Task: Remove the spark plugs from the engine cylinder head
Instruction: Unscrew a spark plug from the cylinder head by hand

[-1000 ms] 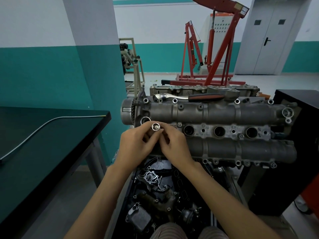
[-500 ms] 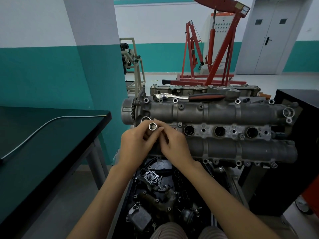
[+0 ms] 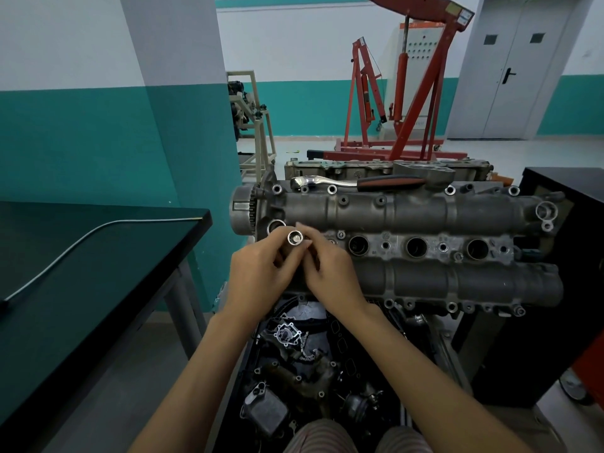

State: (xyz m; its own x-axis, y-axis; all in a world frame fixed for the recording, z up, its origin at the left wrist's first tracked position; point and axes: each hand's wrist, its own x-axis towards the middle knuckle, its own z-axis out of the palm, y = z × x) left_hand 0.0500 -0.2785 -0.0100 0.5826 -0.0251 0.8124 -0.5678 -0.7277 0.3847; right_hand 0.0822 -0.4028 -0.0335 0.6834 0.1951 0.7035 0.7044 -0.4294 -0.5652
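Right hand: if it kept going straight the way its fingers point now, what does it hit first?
The right hand points up-left at the metal socket that both hands pinch. Past it, probably the cylinder head near its gear end, though one view leaves depth unclear.

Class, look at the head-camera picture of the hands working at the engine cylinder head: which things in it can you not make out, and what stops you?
- First plug well: head view, hidden behind both hands.
- Lower part of the socket: covered by the left hand and right hand.
- Bottoms of the three open wells: too dark to show any plug.
- Ratchet drive end: too small.
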